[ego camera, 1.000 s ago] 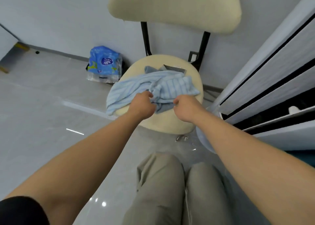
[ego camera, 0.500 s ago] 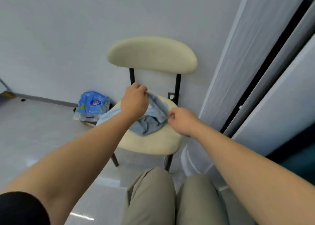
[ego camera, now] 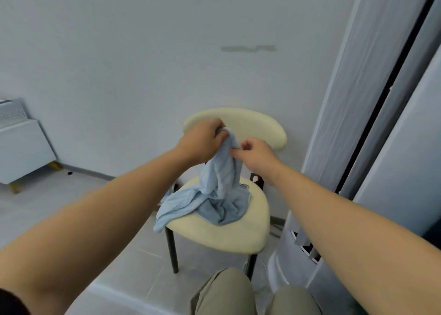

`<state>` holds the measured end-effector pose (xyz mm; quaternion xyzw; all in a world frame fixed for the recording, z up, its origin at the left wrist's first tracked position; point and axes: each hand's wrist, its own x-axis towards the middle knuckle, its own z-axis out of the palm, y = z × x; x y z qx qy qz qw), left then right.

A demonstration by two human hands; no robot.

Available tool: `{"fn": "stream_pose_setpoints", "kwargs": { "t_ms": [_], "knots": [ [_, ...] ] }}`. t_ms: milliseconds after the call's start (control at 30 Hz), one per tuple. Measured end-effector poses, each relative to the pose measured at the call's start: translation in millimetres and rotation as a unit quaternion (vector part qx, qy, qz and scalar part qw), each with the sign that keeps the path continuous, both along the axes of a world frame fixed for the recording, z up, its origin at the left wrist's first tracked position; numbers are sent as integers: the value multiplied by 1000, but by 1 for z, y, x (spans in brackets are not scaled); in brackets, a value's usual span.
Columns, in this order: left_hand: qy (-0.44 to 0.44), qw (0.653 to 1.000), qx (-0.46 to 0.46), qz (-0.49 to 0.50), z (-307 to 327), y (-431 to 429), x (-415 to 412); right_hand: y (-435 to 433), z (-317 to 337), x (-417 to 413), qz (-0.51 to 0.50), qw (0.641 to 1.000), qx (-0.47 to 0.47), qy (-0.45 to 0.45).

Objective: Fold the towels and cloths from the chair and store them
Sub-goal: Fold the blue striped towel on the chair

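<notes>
Towel (ego camera: pixel 220 181): hangs top to bottom, lower end on chair (ego camera: pixel 241 239)
Left hand (ego camera: pixel 202 142): fingers curled round its top
Right hand (ego camera: pixel 256 155): just right, pinching its edge

soft even light, slight blur, edges warped.

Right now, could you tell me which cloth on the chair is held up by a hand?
The light blue towel: the left hand grips its top, while the darker grey-blue cloth lies crumpled on the chair seat.

Bare forearms; a black short sleeve (ego camera: pixel 9 302) far behind the left hand (ego camera: pixel 200 145); khaki trousers (ego camera: pixel 226 295) below the right hand (ego camera: pixel 256 155).
</notes>
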<state>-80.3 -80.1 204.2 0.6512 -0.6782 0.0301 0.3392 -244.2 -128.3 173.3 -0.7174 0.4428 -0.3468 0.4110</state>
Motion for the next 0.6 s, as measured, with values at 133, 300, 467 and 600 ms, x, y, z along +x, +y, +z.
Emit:
{"fn": "stream_pose_setpoints", "kwargs": {
  "t_ms": [133,300,467,600],
  "knots": [
    [35,999,15,-6,12,12,3,9,28,-7,-58,998,-21,-33],
    [30,998,47,-42,35,36,1,22,66,-22,-81,993,-38,-75],
    [112,993,-3,-33,59,52,-4,35,94,-45,-55,995,-83,-32],
    [252,966,-5,-56,76,61,-9,31,106,-61,-60,983,-158,69]
  ]
}}
